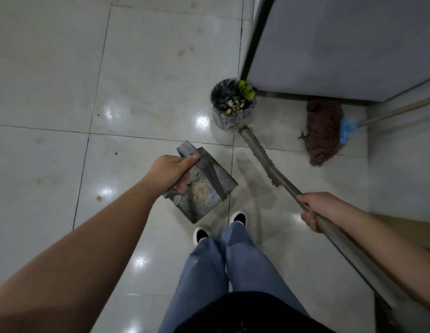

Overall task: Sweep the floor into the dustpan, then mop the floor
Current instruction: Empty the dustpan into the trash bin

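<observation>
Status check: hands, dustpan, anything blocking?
Left hand grips grey metal dustpan, debris inside. Right hand grips long metal handle. Lined bin ahead.

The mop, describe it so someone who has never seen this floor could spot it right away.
Start at the big grey cabinet at the upper right. On the tiled floor below its bottom edge, right of the bag-lined bin of scraps, lies the mop. It alone has a shaggy reddish-brown string head, clipped in a blue holder on a pale handle.
</observation>
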`<state>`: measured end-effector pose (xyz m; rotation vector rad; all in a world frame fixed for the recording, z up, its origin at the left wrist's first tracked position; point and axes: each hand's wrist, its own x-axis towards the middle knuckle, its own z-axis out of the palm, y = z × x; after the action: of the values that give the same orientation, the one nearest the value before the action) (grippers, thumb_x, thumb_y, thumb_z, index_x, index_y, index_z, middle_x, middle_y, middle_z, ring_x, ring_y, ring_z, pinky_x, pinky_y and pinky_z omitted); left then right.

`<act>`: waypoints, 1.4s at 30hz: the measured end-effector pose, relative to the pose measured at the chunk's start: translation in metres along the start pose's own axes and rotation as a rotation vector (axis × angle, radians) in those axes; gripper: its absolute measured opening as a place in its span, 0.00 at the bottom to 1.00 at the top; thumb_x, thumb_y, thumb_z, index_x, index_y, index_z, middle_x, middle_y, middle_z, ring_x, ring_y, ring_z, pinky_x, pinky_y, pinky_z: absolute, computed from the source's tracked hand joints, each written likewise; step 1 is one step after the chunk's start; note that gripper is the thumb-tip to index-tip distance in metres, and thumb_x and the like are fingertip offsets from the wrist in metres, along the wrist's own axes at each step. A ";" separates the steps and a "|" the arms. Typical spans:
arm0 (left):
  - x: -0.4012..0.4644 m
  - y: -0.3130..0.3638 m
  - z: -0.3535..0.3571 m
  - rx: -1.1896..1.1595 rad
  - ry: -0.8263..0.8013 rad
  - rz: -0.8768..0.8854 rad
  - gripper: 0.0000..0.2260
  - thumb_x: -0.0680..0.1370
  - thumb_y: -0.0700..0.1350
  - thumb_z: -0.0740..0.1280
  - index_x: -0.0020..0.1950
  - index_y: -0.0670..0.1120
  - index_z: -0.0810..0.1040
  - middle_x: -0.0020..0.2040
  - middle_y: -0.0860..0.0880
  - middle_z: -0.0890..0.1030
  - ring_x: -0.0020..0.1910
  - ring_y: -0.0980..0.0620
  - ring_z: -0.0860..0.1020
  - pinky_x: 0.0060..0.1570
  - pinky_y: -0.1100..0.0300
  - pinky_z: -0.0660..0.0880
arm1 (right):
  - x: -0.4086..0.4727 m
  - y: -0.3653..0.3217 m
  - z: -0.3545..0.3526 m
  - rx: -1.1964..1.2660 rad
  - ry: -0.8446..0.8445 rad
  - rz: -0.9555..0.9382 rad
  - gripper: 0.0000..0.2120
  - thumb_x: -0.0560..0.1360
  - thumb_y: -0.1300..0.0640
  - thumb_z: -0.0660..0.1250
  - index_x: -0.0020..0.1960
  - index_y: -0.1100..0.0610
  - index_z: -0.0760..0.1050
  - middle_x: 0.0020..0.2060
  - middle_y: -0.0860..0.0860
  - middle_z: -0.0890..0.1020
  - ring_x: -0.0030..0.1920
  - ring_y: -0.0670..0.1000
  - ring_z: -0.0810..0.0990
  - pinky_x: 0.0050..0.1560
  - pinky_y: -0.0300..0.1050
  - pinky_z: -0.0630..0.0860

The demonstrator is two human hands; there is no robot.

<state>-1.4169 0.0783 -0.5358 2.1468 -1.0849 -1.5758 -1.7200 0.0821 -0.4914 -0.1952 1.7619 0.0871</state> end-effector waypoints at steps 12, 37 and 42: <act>-0.048 0.138 -0.059 0.046 -0.157 0.118 0.22 0.76 0.59 0.63 0.30 0.45 0.68 0.19 0.53 0.66 0.16 0.56 0.62 0.17 0.68 0.59 | -0.059 0.000 -0.019 0.337 -0.155 -0.006 0.21 0.82 0.50 0.53 0.32 0.57 0.60 0.12 0.49 0.62 0.09 0.44 0.60 0.12 0.25 0.58; 0.128 0.418 -0.004 0.211 -0.290 -0.130 0.22 0.78 0.59 0.59 0.31 0.47 0.63 0.16 0.54 0.61 0.14 0.58 0.57 0.15 0.72 0.55 | -0.035 -0.217 -0.113 0.196 -0.189 0.155 0.33 0.81 0.50 0.55 0.19 0.61 0.66 0.11 0.51 0.62 0.08 0.46 0.60 0.14 0.25 0.58; 0.157 0.451 0.013 0.344 -0.405 -0.094 0.21 0.79 0.57 0.58 0.31 0.47 0.64 0.17 0.54 0.61 0.14 0.58 0.57 0.16 0.72 0.54 | -0.034 -0.238 -0.122 0.310 -0.148 0.148 0.30 0.81 0.52 0.56 0.22 0.61 0.67 0.11 0.52 0.62 0.08 0.46 0.60 0.15 0.24 0.59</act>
<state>-1.5929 -0.3377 -0.3797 2.1614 -1.4918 -2.0602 -1.7886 -0.1691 -0.4218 0.1630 1.6159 -0.0643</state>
